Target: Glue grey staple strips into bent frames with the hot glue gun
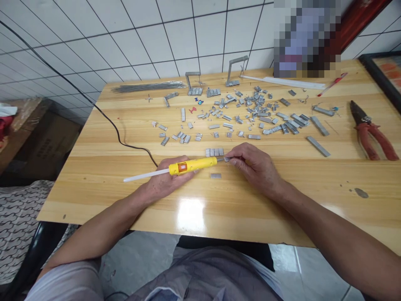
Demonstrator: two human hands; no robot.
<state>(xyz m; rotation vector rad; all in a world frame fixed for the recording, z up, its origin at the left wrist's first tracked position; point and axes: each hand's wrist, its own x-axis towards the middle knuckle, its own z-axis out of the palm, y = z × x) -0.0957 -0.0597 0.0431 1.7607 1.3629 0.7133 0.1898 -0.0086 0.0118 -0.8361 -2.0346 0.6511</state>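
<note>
My left hand (164, 179) grips a yellow glue gun (192, 165) lying sideways over the wooden table (219, 200), a white glue stick poking out of its back to the left. The nozzle points right at a small grey metal piece (226, 159) pinched in the fingertips of my right hand (255, 167). Just behind the nozzle sits a short row of joined metal pieces (214, 152). One single piece (215, 176) lies on the table below the gun.
Several loose metal pieces (250, 110) are scattered over the table's far half. Red-handled pliers (371, 131) lie at the right. A bundle of thin rods (150, 86) and two bent metal frames (192, 81) stand near the tiled wall. A black cord (119, 133) crosses the left side.
</note>
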